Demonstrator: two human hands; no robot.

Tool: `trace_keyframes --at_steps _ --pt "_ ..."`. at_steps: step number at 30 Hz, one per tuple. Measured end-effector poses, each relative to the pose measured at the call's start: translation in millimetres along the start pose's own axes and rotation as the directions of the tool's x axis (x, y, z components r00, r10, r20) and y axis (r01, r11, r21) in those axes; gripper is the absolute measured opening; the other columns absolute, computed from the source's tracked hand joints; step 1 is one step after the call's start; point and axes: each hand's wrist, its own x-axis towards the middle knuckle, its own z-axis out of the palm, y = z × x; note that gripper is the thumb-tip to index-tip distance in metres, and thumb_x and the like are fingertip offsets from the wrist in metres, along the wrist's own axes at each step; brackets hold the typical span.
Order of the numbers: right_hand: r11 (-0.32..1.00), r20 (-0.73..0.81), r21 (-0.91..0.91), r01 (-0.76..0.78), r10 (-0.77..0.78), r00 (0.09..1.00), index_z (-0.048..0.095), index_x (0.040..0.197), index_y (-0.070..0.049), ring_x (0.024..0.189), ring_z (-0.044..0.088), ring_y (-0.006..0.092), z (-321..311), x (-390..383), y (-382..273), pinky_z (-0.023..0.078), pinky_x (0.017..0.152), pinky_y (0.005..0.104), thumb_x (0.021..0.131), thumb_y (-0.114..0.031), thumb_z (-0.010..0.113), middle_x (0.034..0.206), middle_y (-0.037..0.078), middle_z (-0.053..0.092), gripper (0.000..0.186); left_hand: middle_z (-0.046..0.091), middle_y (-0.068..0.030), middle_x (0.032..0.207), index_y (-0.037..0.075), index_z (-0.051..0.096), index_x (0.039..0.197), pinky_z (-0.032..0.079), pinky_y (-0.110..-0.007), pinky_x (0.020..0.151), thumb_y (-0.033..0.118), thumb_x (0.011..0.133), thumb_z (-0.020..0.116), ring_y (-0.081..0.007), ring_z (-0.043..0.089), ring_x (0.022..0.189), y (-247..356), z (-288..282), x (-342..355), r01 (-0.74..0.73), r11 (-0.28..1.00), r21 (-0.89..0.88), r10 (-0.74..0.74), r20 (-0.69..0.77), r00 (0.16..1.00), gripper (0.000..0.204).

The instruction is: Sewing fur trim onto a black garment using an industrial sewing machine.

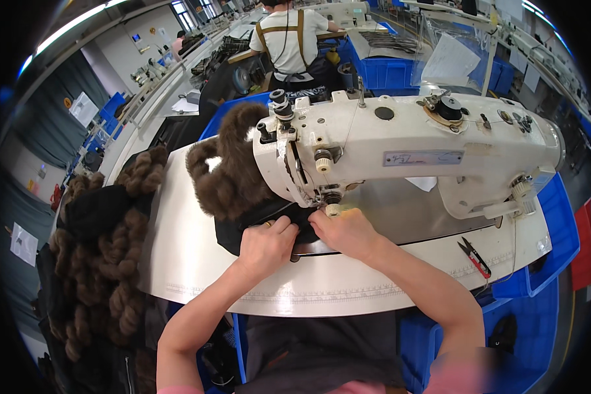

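Note:
A black garment piece (243,230) with brown fluffy fur trim (233,177) lies under the head of a white sewing machine (354,134). My left hand (267,246) is closed on the black fabric at its near edge, fingers curled, a ring on one finger. Just right of it, my right hand (343,233) grips the same fabric close to the needle area. The fingertips of that hand are partly hidden by the machine's head, and so is the spot under the needle. Part of the fur bulges up behind the machine's left end.
Red-handled thread snips (474,257) lie at the right of the white table (210,289). More fur-trimmed black pieces (108,262) are heaped off its left side. Blue bins (538,262) stand at the right and below. A person (292,43) sits at a station beyond.

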Motion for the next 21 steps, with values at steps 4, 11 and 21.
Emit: trace_keyframes --at_steps 4,11,21 --pt "1.0 0.091 0.015 -0.011 0.01 0.996 0.059 0.086 -0.009 0.051 0.06 0.0232 0 -1 -5 0.047 0.044 0.0363 0.08 -0.018 0.07 0.076 0.006 0.061 0.015 0.05 -0.0015 0.073 0.007 0.064 0.08 0.045 -0.029 0.045 0.007 0.074 0.065 -0.0143 0.055 0.054 13 8 3 -0.126 0.991 0.048 0.132 -0.144 0.981 0.006" --pt "0.994 0.155 0.062 -0.087 0.076 0.985 0.061 0.087 -0.009 0.055 0.064 0.0242 -7 -5 -8 0.051 0.048 0.0361 0.082 -0.017 0.065 0.069 0.005 0.061 0.011 0.057 -0.0057 0.077 0.005 0.067 0.091 0.049 -0.033 0.05 0.01 0.084 0.066 -0.0223 0.063 0.061 18 -8 3 0.08 0.991 -0.112 -0.071 0.081 0.994 0.009" --pt "0.951 0.156 0.159 -0.266 0.241 0.958 0.062 0.091 -0.008 0.07 0.064 0.0278 -14 -6 -10 0.051 0.059 0.0387 0.082 -0.016 0.07 0.075 0.009 0.063 0.014 0.065 -0.0105 0.092 0.004 0.069 0.097 0.054 -0.041 0.062 0.011 0.087 0.065 -0.0329 0.066 0.072 16 -12 20 0.364 0.893 -0.264 -0.311 0.222 0.924 0.013"
